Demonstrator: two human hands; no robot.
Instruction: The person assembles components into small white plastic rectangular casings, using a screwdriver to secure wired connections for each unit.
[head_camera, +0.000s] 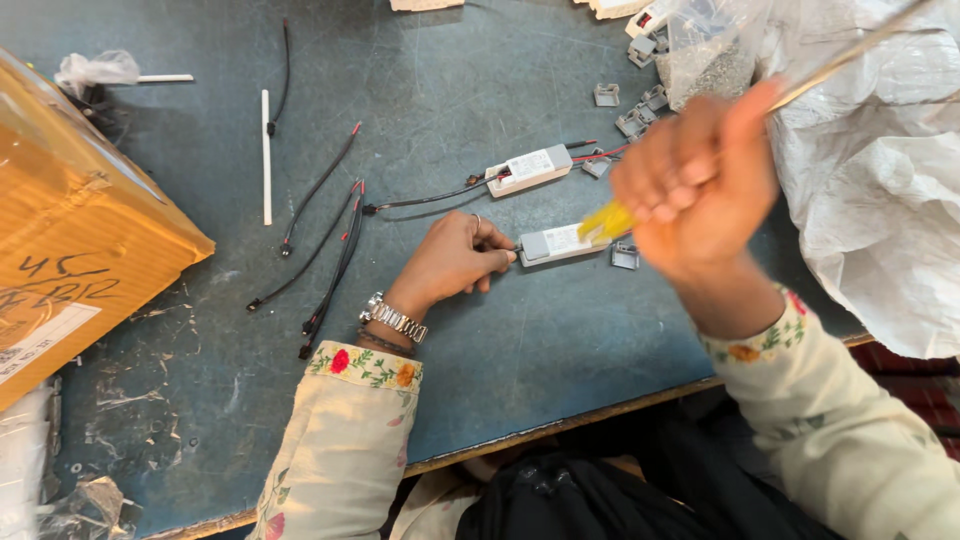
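Your left hand pinches the end of a small white driver box lying on the blue-grey table. Your right hand (blurred) grips a yellow-handled screwdriver above it; a second box lies just beyond.

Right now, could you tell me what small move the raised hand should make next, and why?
Probably lower the right hand so the yellow-handled screwdriver tip meets the near white driver box. The tool is lifted and blurred above it, while the left hand already pins the box's end on the blue-grey table.
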